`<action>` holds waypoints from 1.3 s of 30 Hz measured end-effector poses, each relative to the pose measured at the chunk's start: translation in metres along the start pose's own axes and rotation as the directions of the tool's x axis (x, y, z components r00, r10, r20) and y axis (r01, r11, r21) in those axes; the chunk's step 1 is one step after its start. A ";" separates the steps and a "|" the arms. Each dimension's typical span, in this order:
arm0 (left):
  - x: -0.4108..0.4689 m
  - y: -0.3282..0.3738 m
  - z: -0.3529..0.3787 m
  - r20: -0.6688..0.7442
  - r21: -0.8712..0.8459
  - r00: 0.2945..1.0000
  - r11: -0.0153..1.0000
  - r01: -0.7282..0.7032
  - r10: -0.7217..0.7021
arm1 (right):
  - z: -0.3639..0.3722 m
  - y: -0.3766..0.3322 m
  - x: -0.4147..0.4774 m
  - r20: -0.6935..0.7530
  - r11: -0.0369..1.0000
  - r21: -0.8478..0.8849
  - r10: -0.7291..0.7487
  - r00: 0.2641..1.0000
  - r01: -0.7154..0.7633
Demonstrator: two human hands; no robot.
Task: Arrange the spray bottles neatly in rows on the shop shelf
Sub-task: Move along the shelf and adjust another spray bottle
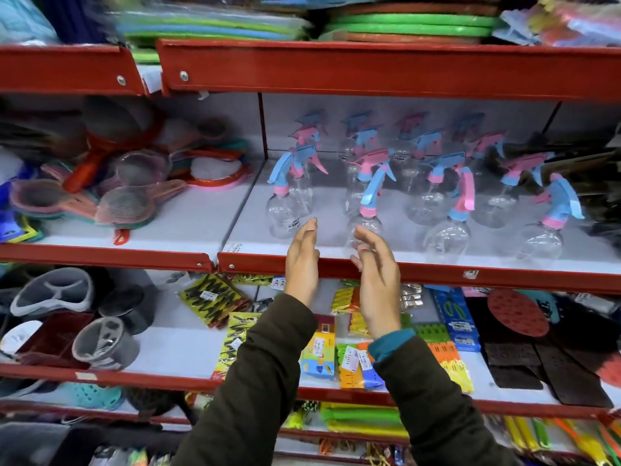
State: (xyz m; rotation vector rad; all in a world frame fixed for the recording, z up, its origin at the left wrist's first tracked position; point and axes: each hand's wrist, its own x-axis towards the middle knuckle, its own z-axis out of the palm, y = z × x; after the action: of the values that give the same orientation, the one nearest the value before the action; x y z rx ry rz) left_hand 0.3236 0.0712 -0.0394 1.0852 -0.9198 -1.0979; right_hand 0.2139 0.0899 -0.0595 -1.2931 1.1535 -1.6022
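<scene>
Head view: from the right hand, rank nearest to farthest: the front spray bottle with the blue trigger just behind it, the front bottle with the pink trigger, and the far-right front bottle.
From the right hand:
1. Blue-trigger bottle, directly behind the fingertips, front row.
2. Pink-trigger bottle, to its right, front row.
3. Far-right bottle, at the shelf's right end.
</scene>
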 end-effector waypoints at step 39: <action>0.037 0.038 -0.080 0.071 0.268 0.997 0.963 -0.013 -0.006 | 0.095 -0.017 0.030 0.126 0.955 -0.163 0.267 0.955 -0.246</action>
State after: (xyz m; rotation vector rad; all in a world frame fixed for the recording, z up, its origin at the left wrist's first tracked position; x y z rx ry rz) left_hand 0.4164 0.0549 -0.0189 1.2704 -1.1518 -1.0343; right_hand 0.3012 0.0498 -0.0273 -1.2712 1.3067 -1.2318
